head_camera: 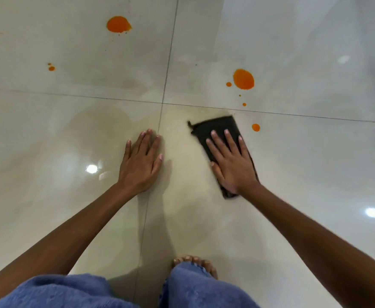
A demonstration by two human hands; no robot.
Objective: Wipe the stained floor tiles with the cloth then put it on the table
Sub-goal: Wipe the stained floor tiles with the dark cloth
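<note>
Floor tiles (70, 134) glossy, smooth; cloth (213, 127) matt black fabric.

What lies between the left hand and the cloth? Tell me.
Head view: only bare, smeared tile and a grout line lie between the left hand and the black cloth pressed under the right hand.

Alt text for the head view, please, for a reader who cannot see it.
A person's right hand presses a dark cloth flat on glossy floor tiles; the left hand rests flat beside it. Orange stains remain farther ahead.
</note>
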